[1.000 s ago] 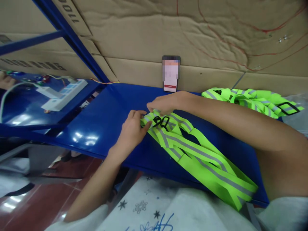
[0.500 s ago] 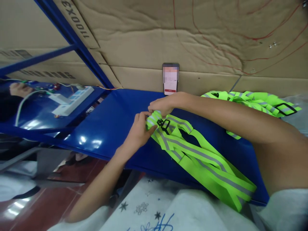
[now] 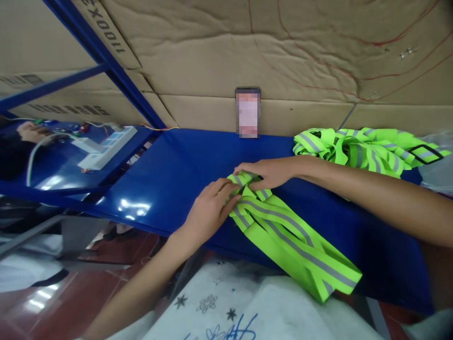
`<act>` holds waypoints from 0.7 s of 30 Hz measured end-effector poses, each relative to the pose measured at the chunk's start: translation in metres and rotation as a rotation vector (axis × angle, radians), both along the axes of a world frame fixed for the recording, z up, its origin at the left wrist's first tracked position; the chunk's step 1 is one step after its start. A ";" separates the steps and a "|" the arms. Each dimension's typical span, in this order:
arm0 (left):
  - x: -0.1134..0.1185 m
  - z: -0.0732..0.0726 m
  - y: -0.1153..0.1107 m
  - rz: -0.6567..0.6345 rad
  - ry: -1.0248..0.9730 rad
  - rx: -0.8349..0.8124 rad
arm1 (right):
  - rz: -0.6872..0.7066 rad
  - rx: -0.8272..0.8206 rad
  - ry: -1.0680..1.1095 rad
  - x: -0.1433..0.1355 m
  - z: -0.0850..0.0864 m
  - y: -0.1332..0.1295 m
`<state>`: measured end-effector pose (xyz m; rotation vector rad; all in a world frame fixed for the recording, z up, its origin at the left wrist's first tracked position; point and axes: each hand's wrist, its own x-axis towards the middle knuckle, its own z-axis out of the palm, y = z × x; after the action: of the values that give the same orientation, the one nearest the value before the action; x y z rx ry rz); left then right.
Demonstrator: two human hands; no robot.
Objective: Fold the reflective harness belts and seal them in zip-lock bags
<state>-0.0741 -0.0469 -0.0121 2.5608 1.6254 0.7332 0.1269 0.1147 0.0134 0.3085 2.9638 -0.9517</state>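
A bundle of neon green straps with grey reflective stripes (image 3: 297, 245) lies on the blue table (image 3: 191, 151), its looped end hanging over the front edge. My left hand (image 3: 212, 203) grips the upper left end of the bundle between thumb and fingers. On the far side of that same end, my right hand (image 3: 264, 172) is closed on the folded straps, its fingertips partly hidden. A second pile of green straps (image 3: 357, 148), with a black buckle (image 3: 426, 154), rests behind my right forearm.
A phone (image 3: 248, 113) leans against the cardboard wall (image 3: 198, 71). On the left, beyond a blue frame post (image 3: 129, 94), are a white power strip (image 3: 109, 148), cables and another person's hand (image 3: 32, 132). Clear plastic (image 3: 437, 174) lies at the right.
Both hands have shifted slightly right and nearer with the strap end. The black buckles seen between them are now mostly covered. The hanging loop has moved left.
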 end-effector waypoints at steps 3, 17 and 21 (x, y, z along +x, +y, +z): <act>-0.003 0.003 0.002 0.074 -0.128 -0.040 | -0.046 -0.026 0.006 -0.001 0.006 0.007; -0.027 -0.005 0.039 0.313 -0.037 -0.095 | -0.081 0.361 -0.042 -0.041 0.014 0.015; -0.027 -0.002 0.027 0.247 0.018 -0.096 | -0.090 0.575 0.022 -0.039 0.003 -0.006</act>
<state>-0.1007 -0.0196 -0.0138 2.3349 1.9551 0.6276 0.0879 0.1089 0.0165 0.4369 3.2020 -0.0780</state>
